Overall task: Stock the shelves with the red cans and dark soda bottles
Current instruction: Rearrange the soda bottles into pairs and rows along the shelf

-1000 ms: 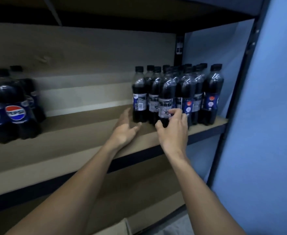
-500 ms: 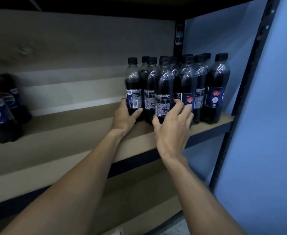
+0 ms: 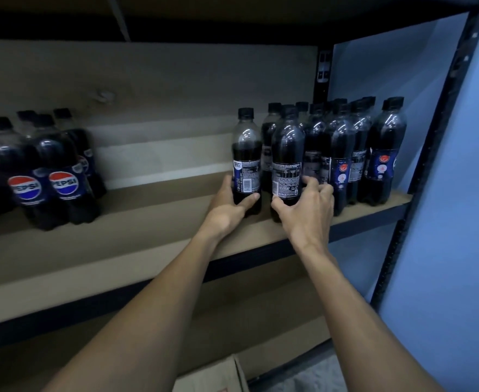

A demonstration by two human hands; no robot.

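Note:
Several dark soda bottles (image 3: 342, 154) stand packed at the right end of the wooden shelf (image 3: 153, 236). My left hand (image 3: 228, 205) grips the base of the leftmost bottle (image 3: 246, 159), which stands a little apart from the pack. My right hand (image 3: 307, 210) curls round the lower part of the front bottle (image 3: 287, 159) beside it. Both bottles are upright on the shelf. No red cans are in view.
A second group of dark bottles with Pepsi labels (image 3: 49, 171) stands at the shelf's left end. A black upright post (image 3: 419, 176) bounds the shelf on the right, with a blue wall (image 3: 458, 250) beyond. A cardboard box flap (image 3: 215, 377) shows below.
Both hands went from resting near the bottles to gripping their bases. The leftmost bottle now stands apart, to the left of the pack.

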